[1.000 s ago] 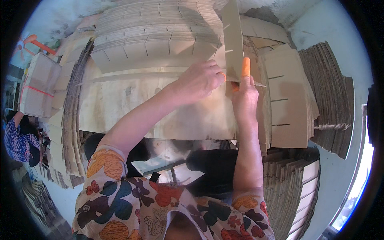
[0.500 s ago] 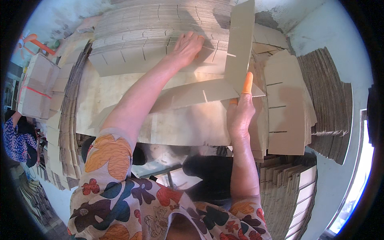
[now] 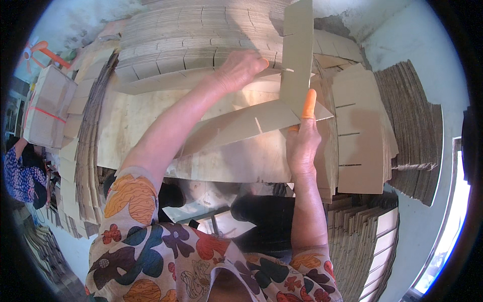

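Two slotted cardboard strips, an upright strip (image 3: 297,55) and a long strip (image 3: 236,126), crossed in the right hand (image 3: 303,148); left hand (image 3: 240,69) at a third strip (image 3: 173,80).

Head view: right fingers closed on the crossing above the table (image 3: 131,113); left fingers curled, apparently pinching the third strip's top edge before the stack (image 3: 201,30), tips partly hidden. Step looks like picking up a strip; next move calls for a steady right hold and lined-up slots.

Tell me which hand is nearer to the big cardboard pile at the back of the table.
Left. The left hand is at the front of the cardboard pile; the right hand is farther from it, nearer the body, holding crossed cardboard strips.
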